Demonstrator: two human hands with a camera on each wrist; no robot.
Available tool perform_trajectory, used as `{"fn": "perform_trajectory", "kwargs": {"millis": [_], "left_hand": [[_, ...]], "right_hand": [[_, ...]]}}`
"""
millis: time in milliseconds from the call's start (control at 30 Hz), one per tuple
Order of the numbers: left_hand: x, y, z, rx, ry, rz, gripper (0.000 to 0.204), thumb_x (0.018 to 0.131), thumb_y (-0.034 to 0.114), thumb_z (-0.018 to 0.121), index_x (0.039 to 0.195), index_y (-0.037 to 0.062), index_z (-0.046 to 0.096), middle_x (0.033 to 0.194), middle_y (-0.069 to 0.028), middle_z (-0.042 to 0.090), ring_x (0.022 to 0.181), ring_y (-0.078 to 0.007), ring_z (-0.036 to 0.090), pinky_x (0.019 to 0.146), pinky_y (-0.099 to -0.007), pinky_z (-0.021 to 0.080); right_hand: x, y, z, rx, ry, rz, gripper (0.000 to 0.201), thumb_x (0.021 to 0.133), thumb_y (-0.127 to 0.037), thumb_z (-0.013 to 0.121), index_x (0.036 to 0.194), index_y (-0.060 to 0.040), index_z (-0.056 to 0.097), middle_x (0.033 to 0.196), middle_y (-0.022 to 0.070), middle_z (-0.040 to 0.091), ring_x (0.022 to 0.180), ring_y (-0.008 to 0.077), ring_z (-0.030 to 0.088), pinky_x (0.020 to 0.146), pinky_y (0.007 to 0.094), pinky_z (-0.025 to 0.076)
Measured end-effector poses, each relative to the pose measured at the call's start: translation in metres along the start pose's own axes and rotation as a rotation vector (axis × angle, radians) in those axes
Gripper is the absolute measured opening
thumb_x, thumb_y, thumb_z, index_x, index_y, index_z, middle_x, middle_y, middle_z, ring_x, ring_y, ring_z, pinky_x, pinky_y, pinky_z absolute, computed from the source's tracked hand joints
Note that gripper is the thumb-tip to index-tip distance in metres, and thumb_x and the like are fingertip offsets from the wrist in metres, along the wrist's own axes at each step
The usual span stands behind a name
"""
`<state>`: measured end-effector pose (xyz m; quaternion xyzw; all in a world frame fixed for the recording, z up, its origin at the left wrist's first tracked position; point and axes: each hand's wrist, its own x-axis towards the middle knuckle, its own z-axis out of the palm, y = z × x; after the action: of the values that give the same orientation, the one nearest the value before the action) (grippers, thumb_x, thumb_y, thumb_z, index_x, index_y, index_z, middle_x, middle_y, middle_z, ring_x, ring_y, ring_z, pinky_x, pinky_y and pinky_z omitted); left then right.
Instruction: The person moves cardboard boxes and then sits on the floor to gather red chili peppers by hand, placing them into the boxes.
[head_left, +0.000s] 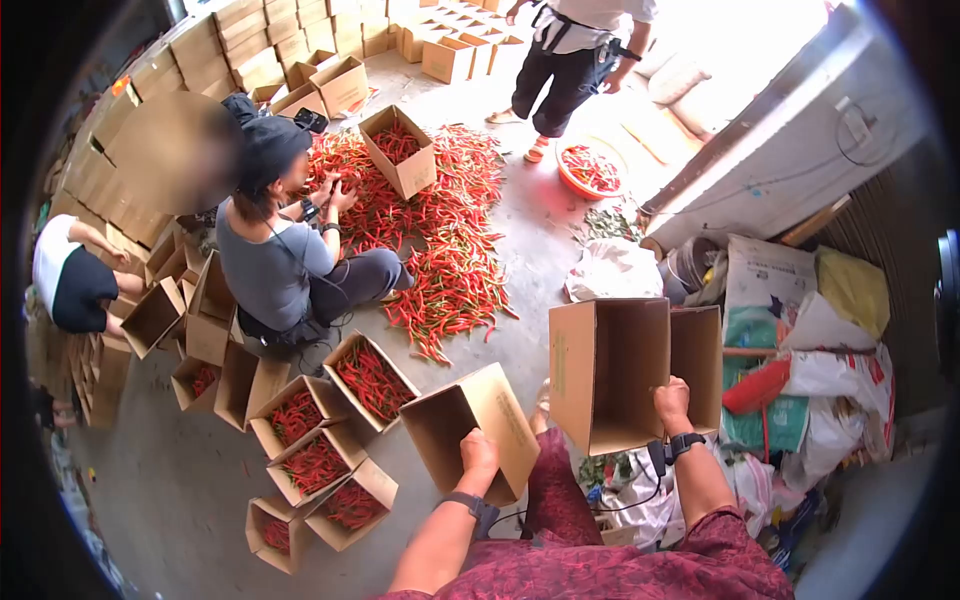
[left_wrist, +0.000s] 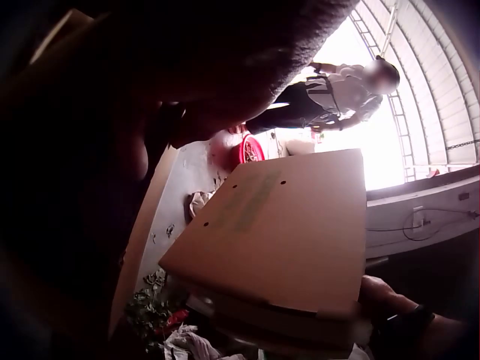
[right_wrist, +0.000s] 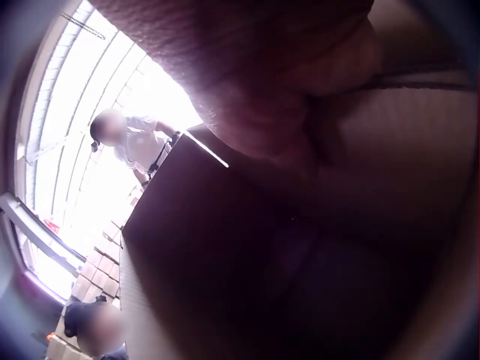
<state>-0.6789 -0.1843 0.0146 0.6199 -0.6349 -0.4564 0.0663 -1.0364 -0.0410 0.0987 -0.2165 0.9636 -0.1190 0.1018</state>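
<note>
In the head view my left hand (head_left: 480, 455) grips the near wall of an open cardboard box (head_left: 508, 420), whose dark inside faces left. My right hand (head_left: 672, 400) pinches the walls of two open cardboard boxes where they meet: a larger box (head_left: 572, 370) on the left and a second box (head_left: 698, 350) on the right. Both look bare inside where they show. The left wrist view has the outer side of a held box (left_wrist: 285, 232), with my right hand (left_wrist: 382, 296) at its edge. In the right wrist view my dark hand (right_wrist: 277, 97) covers part of a shadowed box.
Several boxes of red chillies (head_left: 300, 415) stand on the floor at left. Beyond lies a large chilli pile (head_left: 455, 250) with a seated person (head_left: 275, 230) beside it. A red basin (head_left: 592, 170) sits near a standing person (head_left: 580, 60). Sacks (head_left: 770, 290) crowd the right.
</note>
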Motion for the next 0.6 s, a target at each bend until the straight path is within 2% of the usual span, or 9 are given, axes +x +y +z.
{"fn": "perform_trajectory", "kwargs": {"millis": [100, 200, 233, 267, 300, 367, 467, 533, 600], "left_hand": [[0.028, 0.024, 0.017, 0.015, 0.027, -0.028, 0.015, 0.069, 0.008, 0.055, 0.078, -0.0036, 0.061, 0.078, -0.0271, 0.061, 0.079, -0.0414, 0.062, 0.071, -0.044, 0.05], [0.064, 0.032, 0.048, -0.121, 0.082, -0.136, 0.014, 0.069, 0.008, 0.056, 0.076, -0.0024, 0.061, 0.077, -0.0265, 0.062, 0.078, -0.0403, 0.063, 0.071, -0.0441, 0.05], [0.081, 0.029, 0.062, 0.015, 0.112, -0.183, 0.014, 0.069, 0.009, 0.056, 0.077, -0.0019, 0.061, 0.078, -0.0255, 0.062, 0.079, -0.0388, 0.063, 0.071, -0.0434, 0.05], [0.101, 0.039, 0.071, -0.109, 0.136, -0.249, 0.014, 0.069, 0.009, 0.057, 0.077, -0.0017, 0.061, 0.079, -0.0253, 0.062, 0.079, -0.0384, 0.063, 0.072, -0.0431, 0.05], [0.105, 0.045, 0.08, -0.22, 0.127, -0.322, 0.014, 0.07, 0.009, 0.057, 0.078, -0.0015, 0.062, 0.08, -0.0251, 0.063, 0.08, -0.0381, 0.063, 0.072, -0.0427, 0.05], [0.127, 0.069, 0.087, -0.098, 0.127, -0.385, 0.014, 0.07, 0.007, 0.057, 0.079, -0.0025, 0.061, 0.079, -0.0255, 0.062, 0.079, -0.0384, 0.063, 0.073, -0.042, 0.05], [0.151, 0.082, 0.108, 0.004, 0.177, -0.447, 0.014, 0.069, 0.005, 0.057, 0.079, -0.0044, 0.061, 0.076, -0.0251, 0.063, 0.078, -0.0377, 0.064, 0.073, -0.0416, 0.05], [0.168, 0.069, 0.131, -0.141, 0.226, -0.519, 0.014, 0.067, 0.002, 0.058, 0.078, -0.0062, 0.06, 0.07, -0.0229, 0.063, 0.063, -0.0323, 0.065, 0.057, -0.0392, 0.053], [0.188, 0.083, 0.132, -0.249, 0.219, -0.615, 0.013, 0.067, 0.001, 0.057, 0.077, -0.0068, 0.061, 0.068, -0.0213, 0.064, 0.058, -0.0291, 0.066, 0.048, -0.0381, 0.054]], "right_hand": [[0.084, -0.025, 0.018, -0.066, 0.001, -0.074, 0.019, 0.07, -0.015, 0.058, 0.082, -0.0027, 0.066, 0.086, 0.0202, 0.065, 0.083, 0.037, 0.063, 0.074, 0.0414, 0.051], [0.215, 0.006, 0.098, -0.334, -0.026, -0.295, 0.016, 0.07, -0.015, 0.06, 0.081, -0.0074, 0.068, 0.082, 0.0147, 0.066, 0.08, 0.0303, 0.065, 0.072, 0.0375, 0.052], [0.254, -0.004, 0.121, -0.014, -0.091, -0.085, 0.01, 0.07, -0.016, 0.061, 0.076, -0.0126, 0.068, 0.074, 0.008, 0.065, 0.07, 0.0232, 0.064, 0.064, 0.0361, 0.051], [0.289, -0.009, 0.133, -0.464, -0.134, -0.464, 0.006, 0.071, -0.016, 0.06, 0.071, -0.0142, 0.066, 0.07, 0.0055, 0.063, 0.066, 0.0212, 0.062, 0.06, 0.0351, 0.05], [0.326, -0.013, 0.147, -0.882, 0.003, -0.869, 0.006, 0.072, -0.016, 0.06, 0.067, -0.0157, 0.063, 0.067, 0.003, 0.061, 0.062, 0.0193, 0.06, 0.056, 0.0341, 0.049], [0.384, -0.028, 0.176, -0.524, -0.069, -0.767, 0.006, 0.07, -0.015, 0.062, 0.066, -0.0169, 0.059, 0.065, 0.0016, 0.058, 0.06, 0.0183, 0.058, 0.054, 0.0335, 0.047], [0.471, -0.047, 0.226, 0.699, -0.195, -0.551, 0.016, 0.068, -0.013, 0.066, 0.066, -0.0186, 0.051, 0.062, -0.0004, 0.054, 0.057, 0.0169, 0.054, 0.051, 0.0325, 0.045], [0.503, -0.089, 0.24, 0.339, -0.226, -0.597, 0.013, 0.069, -0.011, 0.067, 0.069, -0.0175, 0.056, 0.065, 0.0013, 0.056, 0.06, 0.0179, 0.057, 0.053, 0.033, 0.047], [0.526, -0.14, 0.239, -0.5, -0.178, -0.629, 0.005, 0.071, -0.011, 0.066, 0.072, -0.0156, 0.066, 0.074, 0.0048, 0.064, 0.069, 0.019, 0.063, 0.059, 0.0332, 0.052]]}}
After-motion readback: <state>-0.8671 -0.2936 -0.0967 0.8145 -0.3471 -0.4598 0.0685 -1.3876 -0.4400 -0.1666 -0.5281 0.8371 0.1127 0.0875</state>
